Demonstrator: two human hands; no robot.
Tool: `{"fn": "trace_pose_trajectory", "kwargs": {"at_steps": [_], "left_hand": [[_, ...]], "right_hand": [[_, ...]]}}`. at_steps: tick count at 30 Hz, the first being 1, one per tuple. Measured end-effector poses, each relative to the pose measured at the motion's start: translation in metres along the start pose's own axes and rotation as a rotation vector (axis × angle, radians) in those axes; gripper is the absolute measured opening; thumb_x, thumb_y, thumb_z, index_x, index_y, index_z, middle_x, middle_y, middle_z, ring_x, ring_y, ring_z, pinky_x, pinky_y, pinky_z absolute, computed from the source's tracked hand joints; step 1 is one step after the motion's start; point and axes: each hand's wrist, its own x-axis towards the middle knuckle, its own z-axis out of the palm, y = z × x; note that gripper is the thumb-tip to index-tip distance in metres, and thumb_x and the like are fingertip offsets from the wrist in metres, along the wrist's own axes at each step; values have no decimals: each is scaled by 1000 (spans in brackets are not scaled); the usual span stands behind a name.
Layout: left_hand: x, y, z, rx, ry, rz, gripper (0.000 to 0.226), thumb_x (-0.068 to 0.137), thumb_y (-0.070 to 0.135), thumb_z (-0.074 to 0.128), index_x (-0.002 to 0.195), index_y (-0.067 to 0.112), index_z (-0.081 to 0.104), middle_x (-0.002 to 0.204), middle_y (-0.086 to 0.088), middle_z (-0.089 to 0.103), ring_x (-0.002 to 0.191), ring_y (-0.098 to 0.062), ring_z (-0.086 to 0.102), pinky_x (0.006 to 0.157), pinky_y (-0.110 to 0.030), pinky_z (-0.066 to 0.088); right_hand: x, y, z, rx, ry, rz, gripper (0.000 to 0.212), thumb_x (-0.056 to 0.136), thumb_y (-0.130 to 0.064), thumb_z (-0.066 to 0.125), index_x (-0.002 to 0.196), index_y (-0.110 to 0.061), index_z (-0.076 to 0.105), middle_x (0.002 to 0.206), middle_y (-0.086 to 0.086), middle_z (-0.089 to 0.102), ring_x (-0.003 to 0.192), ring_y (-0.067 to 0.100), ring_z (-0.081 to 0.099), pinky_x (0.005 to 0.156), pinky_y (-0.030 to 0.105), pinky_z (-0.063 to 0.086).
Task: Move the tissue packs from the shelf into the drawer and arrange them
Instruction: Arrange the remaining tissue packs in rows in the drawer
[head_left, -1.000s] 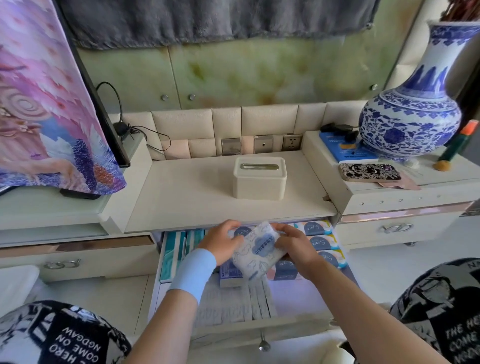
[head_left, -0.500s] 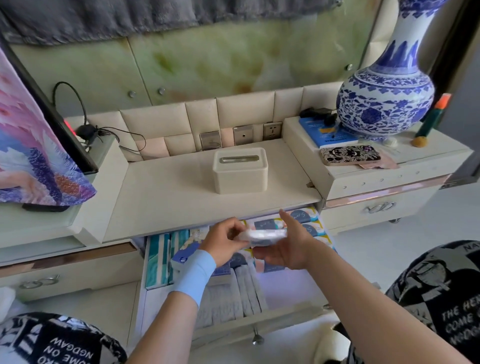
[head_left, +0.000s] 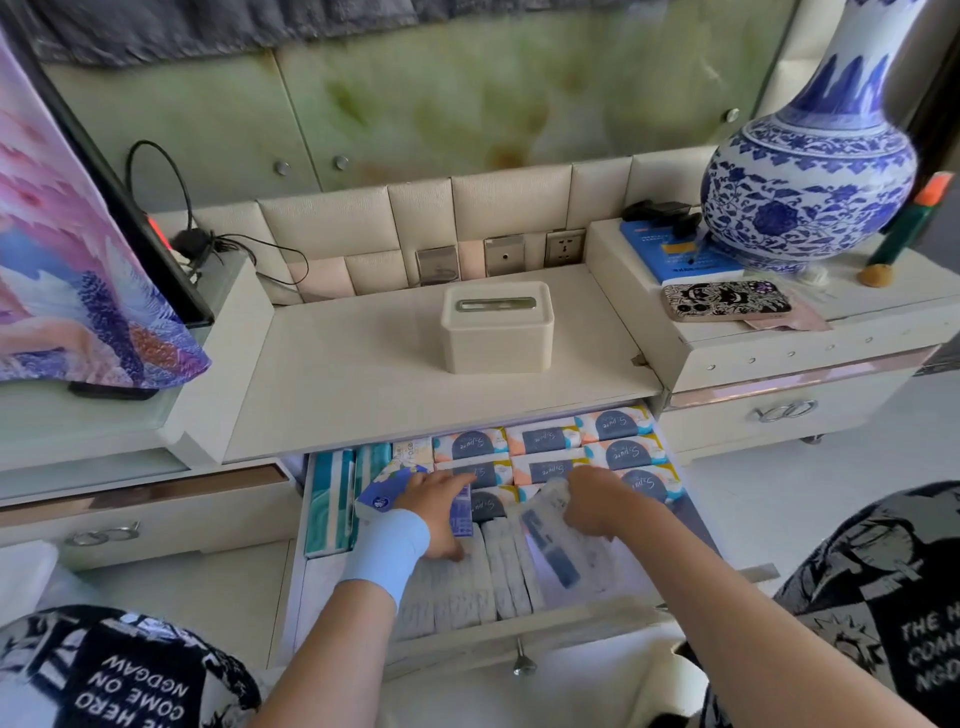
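Note:
The open drawer (head_left: 519, 631) below the shelf holds several tissue packs. Packs with dark round labels (head_left: 618, 423) fill its back right, teal packs (head_left: 327, 499) stand at the left, and white packs (head_left: 498, 571) stand on edge at the front. My right hand (head_left: 597, 501) grips a white pack with a blue label (head_left: 558, 551), tilted down into the front right of the drawer. My left hand (head_left: 441, 506), with a light blue wrist wrap, lies over a blue-and-white pack (head_left: 382, 493), its thumb pressing on the upright white packs.
A cream tissue box (head_left: 496, 327) sits on the shelf (head_left: 363, 384) above the drawer. A blue-and-white vase (head_left: 810, 171), a phone (head_left: 727, 301) and a blue box stand on the right cabinet. A screen with floral cloth (head_left: 78, 234) is at the left. Closed drawers flank the open one.
Both hands dropped from holding the pack flat above the drawer. My right hand now lowers the pack into the front right, and my left hand has let go and moved onto the packs at the left.

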Motion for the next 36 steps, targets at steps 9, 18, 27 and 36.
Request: {"fn": "trace_pose_trajectory", "kwargs": {"at_steps": [9,18,27,36], "left_hand": [[6,-2,12,-59,101,-54,104,71,39,77,153,33,13,148,-2,27,142,-31,14,111,-43,33],[4,2,10,-168,131,-15,99,72,44,76,152,34,19,150,1,28,142,-27,18,112,-43,30],[7,7,12,-248,141,4,101,69,45,78,152,36,19,149,4,31,139,-23,23,109,-40,34],[6,16,8,-408,204,75,99,68,40,77,147,49,17,146,10,32,134,-17,37,103,-34,41]], "right_hand": [[5,-7,23,-185,-76,54,38,94,-21,59,130,-8,53,115,9,63,102,23,64,86,32,52],[23,-11,49,22,-55,105,40,89,-35,61,119,-10,55,117,9,64,106,24,62,85,33,53],[25,-9,51,778,-330,237,36,102,-27,35,125,-2,49,106,17,66,86,36,72,75,48,62],[35,-9,63,714,-310,252,34,97,-15,36,120,0,56,107,15,69,84,32,73,72,45,62]]}}
